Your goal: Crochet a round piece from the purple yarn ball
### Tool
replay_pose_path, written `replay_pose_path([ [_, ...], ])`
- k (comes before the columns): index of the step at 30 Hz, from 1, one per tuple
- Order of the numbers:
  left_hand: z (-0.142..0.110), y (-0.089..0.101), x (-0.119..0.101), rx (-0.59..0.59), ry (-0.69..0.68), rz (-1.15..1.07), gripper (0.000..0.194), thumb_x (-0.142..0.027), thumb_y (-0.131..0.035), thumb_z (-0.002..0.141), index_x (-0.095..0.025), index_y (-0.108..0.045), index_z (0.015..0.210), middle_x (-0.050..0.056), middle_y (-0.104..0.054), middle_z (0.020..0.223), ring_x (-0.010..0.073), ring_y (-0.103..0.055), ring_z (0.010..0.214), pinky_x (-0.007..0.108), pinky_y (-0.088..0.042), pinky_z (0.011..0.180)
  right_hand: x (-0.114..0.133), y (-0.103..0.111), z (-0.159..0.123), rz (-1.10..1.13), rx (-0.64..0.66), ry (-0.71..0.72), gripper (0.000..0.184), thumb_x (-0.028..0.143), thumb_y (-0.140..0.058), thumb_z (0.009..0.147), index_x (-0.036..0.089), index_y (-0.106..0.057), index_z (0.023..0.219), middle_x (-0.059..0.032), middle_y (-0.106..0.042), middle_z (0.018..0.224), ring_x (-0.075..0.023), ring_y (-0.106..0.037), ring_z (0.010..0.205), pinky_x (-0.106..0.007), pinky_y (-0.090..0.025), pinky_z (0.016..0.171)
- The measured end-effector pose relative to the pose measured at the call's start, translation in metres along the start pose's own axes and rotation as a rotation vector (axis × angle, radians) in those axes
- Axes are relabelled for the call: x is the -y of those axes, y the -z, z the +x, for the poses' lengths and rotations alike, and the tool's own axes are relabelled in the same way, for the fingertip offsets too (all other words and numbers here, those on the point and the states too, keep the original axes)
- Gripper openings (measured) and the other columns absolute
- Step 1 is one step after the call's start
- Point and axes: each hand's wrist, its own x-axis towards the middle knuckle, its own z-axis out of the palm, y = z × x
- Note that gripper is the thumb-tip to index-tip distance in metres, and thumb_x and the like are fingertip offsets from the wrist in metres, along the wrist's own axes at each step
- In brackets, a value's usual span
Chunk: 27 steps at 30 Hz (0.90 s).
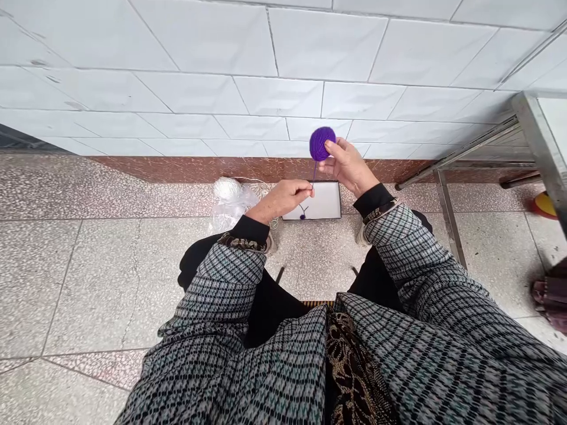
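Nearest is the woven jacket [221,319], its grey, black and teal check puckered into ridges, with a dark, gold-patterned panel [349,366] down the front. Beyond the black cuffs, the left hand [286,198] is closed to a pinch, thumb and fingertips together on a purple strand [315,172]. That strand runs up, nearly straight, to a tightly wound, round ball of purple yarn [319,145], which the right hand [349,168] grasps with its thumb pressed on the near side, the fingers half curled; the ball sits above and slightly right of the left hand. Lower down, on the speckled terrazzo floor [106,271], lie a shallow white tray [325,200] with a dark rim and, beside it, white yarn [227,188] in crinkled clear plastic [233,209]. Behind rise a reddish-brown skirting [177,171] and glossy, rippled white wall tiles [328,47].
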Motion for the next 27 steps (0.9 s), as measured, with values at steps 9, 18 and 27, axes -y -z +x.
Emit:
replay_pose_path([
  [9, -0.007, 0.021, -0.003, -0.137, -0.028, 0.0, 0.016, -0.023, -0.062, 0.097, -0.019, -0.074, 0.087, 0.004, -0.077, 0.091, 0.0182, -0.069, 0.088, 0.032, -0.055, 0.088, 0.009, -0.005, -0.013, -0.612, 0.408, -0.333, 0.027, 0.013, -0.08, 0.094, 0.019, -0.06, 0.111, -0.0019, -0.068, 0.085, -0.0137, -0.061, 0.063, -0.023, -0.053, 0.054],
  [18, -0.004, 0.023, -0.001, -0.179, 0.041, -0.029, 0.016, -0.025, -0.061, 0.098, -0.02, -0.068, 0.084, 0.0, -0.066, 0.079, 0.0183, -0.062, 0.081, 0.032, -0.051, 0.083, 0.003, 0.018, -0.01, -0.104, 0.682, 0.086, 0.061, 0.057, -0.092, 0.091, 0.019, -0.063, 0.129, -0.0052, -0.07, 0.114, -0.0161, -0.069, 0.095, -0.027, -0.062, 0.08],
  [27, -0.005, 0.009, -0.019, 0.189, -0.02, -0.113, 0.017, -0.028, -0.06, 0.095, -0.02, -0.068, 0.082, -0.002, -0.062, 0.072, 0.0138, -0.055, 0.067, 0.028, -0.049, 0.072, -0.003, 0.008, 0.005, -0.252, -0.002, 0.095, 0.054, 0.061, -0.083, 0.1, 0.027, -0.049, 0.123, -0.0048, -0.063, 0.111, -0.0172, -0.066, 0.088, -0.027, -0.058, 0.069],
])
